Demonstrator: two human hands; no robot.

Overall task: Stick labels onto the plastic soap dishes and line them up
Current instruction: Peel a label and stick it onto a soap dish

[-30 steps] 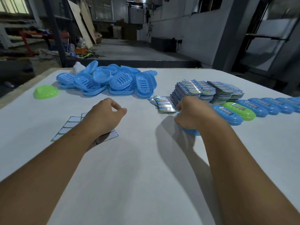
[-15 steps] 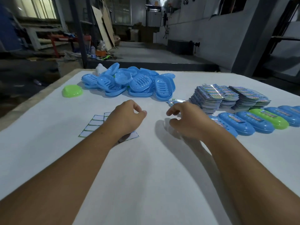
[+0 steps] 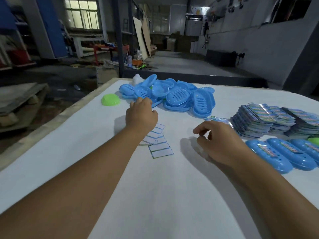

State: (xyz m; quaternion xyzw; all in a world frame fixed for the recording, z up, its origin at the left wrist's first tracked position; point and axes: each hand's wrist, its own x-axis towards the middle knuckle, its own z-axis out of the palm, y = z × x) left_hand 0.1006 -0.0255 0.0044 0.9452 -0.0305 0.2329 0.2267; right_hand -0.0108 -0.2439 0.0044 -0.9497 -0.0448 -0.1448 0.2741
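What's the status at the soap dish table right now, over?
Left hand at the blue dish pile, grip hidden. Right hand loose, empty, beside the labelled row. Label stacks ready. Nothing in the way.

White desk [image 3: 155, 195]. Upper middle of the frame: heap of slotted light-blue soap dishes [image 3: 174, 96], one lime-green dish [image 3: 110, 100] to its left. Centre: white labels [image 3: 158, 142] edged green; right: multicoloured glossy stacks [image 3: 269, 121] and blue labelled dishes [image 3: 276, 156].
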